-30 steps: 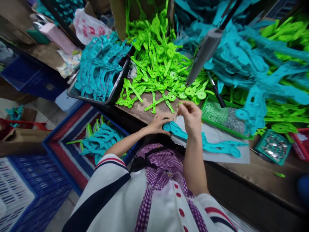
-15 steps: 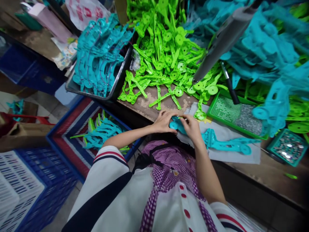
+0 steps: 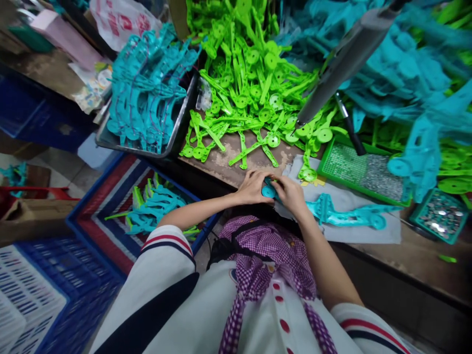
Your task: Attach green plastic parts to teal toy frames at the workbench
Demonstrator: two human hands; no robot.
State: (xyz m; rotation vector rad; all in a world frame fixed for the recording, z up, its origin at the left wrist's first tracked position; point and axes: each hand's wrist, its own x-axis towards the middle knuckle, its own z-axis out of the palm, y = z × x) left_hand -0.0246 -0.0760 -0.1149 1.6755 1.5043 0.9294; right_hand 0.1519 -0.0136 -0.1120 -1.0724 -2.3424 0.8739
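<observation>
Left hand and right hand close together, fingers clamped round the teal part at the left end of the grey cloth!
Tight here: the table's front edge hugs the cloth's near side, a bare strip of brown tabletop opens to its left, the green tray hems its far side, and beyond, lime pieces heap beneath a down-pointing grey tool.

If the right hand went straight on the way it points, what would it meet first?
The right hand would probably meet the blue plastic part first, as it seems to touch it; the left hand lies beyond, though depth is unclear.
</observation>
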